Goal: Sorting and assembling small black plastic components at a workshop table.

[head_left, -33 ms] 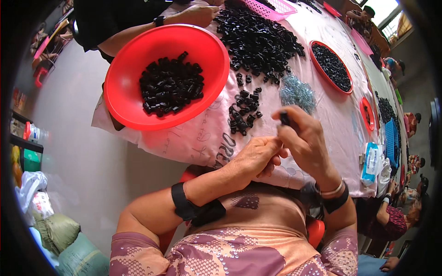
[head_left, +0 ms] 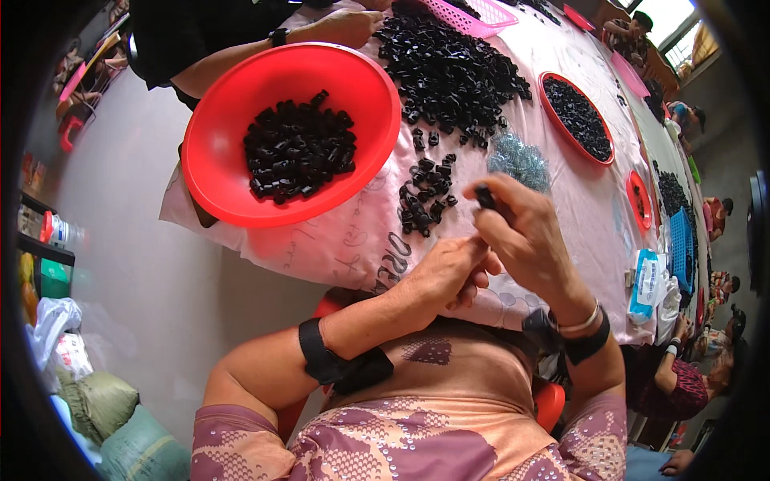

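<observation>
A small black plastic piece [head_left: 484, 197] is pinched between the thumb and forefinger of my right hand [head_left: 525, 232], above the table's near edge. My left hand [head_left: 451, 271] is closed just below it, knuckles up, touching or almost touching the right hand; whatever its fingers hold is hidden. A small group of black plastic pieces [head_left: 426, 192] lies on the pink tablecloth [head_left: 361, 240] just beyond my hands. Next to my right hand's far side rests a tangle of silvery-blue springs or wire bits [head_left: 517, 160], too fine to make out.
A large red basin [head_left: 216, 152] with black pieces stands at left. Behind lies a big heap of black pieces [head_left: 449, 72], near a pink basket [head_left: 473, 20]. Farther right are a filled red tray [head_left: 601, 148], a blue basket [head_left: 682, 240] and a wipes pack [head_left: 644, 284]. A co-worker's arm [head_left: 241, 68] reaches in.
My right hand has shifted slightly to the left and up, taking the black piece with it. The left hand has hardly moved.
</observation>
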{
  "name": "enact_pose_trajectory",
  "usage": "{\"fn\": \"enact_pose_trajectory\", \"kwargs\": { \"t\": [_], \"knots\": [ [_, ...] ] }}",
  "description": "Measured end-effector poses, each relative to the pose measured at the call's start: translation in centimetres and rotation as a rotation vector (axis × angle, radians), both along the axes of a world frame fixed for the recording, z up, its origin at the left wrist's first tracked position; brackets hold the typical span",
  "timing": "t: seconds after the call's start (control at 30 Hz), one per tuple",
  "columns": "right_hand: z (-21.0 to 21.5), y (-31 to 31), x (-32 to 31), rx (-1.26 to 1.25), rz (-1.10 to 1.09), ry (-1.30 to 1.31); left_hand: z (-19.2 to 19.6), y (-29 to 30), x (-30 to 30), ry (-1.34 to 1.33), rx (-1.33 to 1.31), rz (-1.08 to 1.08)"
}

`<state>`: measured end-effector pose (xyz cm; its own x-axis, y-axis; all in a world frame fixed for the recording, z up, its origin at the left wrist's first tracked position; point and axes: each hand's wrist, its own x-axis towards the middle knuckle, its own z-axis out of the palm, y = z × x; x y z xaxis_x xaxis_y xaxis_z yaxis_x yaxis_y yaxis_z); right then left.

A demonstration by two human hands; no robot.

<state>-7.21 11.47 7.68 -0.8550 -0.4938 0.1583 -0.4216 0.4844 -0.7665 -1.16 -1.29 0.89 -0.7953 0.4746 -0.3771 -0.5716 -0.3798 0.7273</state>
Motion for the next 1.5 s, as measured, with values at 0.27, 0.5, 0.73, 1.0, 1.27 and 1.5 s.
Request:
{"fn": "enact_pose_trajectory", "kwargs": {
  "t": [0.27,0.5,0.73,1.0,1.27,1.5],
  "knots": [
    [0.3,-7.9,-6.1,-0.18,0.351,0.361,0.6,0.5,-0.3,-0.079,-0.008,0.055],
    [0.3,-2.3,-7.1,0.022,0.156,0.185,-0.2,0.4,0.2,0.332,-0.261,-0.09],
    [-2.7,2.1,-7.3,0.281,0.111,0.266,-0.3,0.6,0.2,0.379,-0.301,-0.133],
    [-4.3,-3.4,-10.5,0.345,0.196,0.544,-0.1,0.8,0.3,0.406,-0.296,-0.093],
    [-3.7,-4.9,-10.2,0.594,0.192,0.457,-0.2,0.7,0.4,0.415,-0.274,-0.107],
    [-1.5,1.9,-3.9,0.187,0.134,0.319,0.2,0.7,-0.1,0.028,-0.016,0.247]
  ]
}}
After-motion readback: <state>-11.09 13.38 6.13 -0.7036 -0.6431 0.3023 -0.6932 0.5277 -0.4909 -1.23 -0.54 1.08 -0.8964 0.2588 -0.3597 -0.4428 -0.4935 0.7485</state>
